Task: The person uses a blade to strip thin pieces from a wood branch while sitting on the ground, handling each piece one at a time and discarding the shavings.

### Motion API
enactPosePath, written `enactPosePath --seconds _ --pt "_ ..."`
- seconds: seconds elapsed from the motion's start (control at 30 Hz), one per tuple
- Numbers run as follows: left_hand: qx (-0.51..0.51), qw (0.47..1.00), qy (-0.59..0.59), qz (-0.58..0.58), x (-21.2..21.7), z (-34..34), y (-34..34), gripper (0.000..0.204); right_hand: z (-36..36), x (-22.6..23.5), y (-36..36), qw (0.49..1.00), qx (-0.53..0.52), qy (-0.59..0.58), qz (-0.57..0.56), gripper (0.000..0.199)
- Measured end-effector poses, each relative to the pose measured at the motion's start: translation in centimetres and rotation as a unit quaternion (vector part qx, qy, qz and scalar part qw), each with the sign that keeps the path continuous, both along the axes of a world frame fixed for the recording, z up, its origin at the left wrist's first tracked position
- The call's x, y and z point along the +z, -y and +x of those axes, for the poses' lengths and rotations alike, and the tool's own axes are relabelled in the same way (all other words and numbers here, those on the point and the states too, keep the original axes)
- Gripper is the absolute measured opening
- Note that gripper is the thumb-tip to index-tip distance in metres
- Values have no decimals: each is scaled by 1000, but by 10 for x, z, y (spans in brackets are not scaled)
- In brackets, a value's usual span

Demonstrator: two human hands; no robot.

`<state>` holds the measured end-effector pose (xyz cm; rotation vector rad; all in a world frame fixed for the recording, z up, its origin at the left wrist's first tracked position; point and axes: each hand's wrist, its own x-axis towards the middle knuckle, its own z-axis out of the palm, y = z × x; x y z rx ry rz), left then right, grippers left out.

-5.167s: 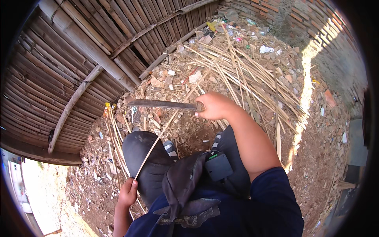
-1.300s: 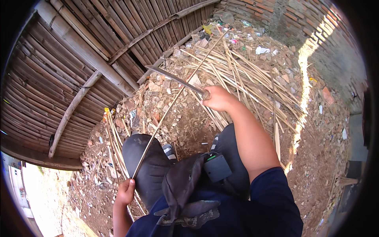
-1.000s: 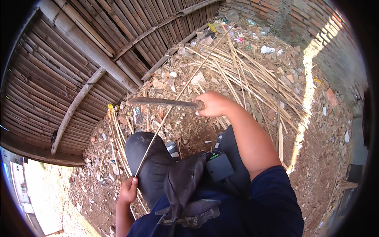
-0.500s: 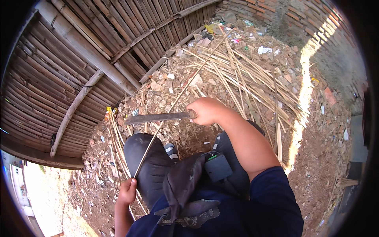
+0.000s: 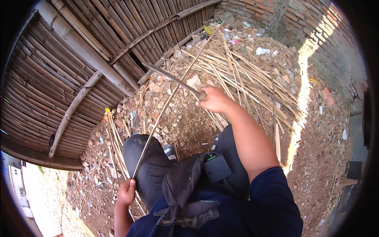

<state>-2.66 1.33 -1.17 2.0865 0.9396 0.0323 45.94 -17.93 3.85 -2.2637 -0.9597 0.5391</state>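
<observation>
A bamboo wall [image 5: 75, 67] fills the upper left, and everything else is placed from it. Along its foot lies bare earth strewn with rubble [image 5: 166, 106], and farther right of the wall a heap of split strips [image 5: 244, 75] spreads across the ground toward a brick wall [image 5: 284, 12]. No containers show anywhere; the only pouch-like thing is a small dark case [image 5: 216, 168] at the person's waist, shut, its contents hidden. One long strip [image 5: 169, 102] runs slantwise from the wall's far end down across the dark trouser knee [image 5: 148, 166]. The left hand [image 5: 127, 192], below the wall's lower end, is clenched around this strip's near end. The right hand [image 5: 213, 100], right of the wall, is closed on the handle of a knife [image 5: 171, 79], whose blade points back toward the wall and crosses the strip.
</observation>
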Motion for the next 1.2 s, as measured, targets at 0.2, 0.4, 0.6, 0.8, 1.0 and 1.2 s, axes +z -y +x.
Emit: enactPosePath --seconds 0.2,0.4,0.6,0.8,1.0,1.2 --pt "-7 1000 25 -11 1 1 2 52 -35 14 -13 970 208 52 -115 51" --pt "-6 999 34 -16 -10 -4 -2 52 -18 4 -4 988 141 36 -50 52" --pt "-3 999 25 -25 -4 0 0 51 2 -7 -1 994 92 11 -49 58" --pt "-5 999 38 -8 -3 0 2 51 -18 -2 -8 988 142 -11 -62 60" --pt "5 999 31 5 -9 -3 0 50 -19 9 -6 980 179 0 -87 59" --pt "14 999 28 -13 -9 -3 0 49 -15 6 -4 988 137 -10 -69 58"
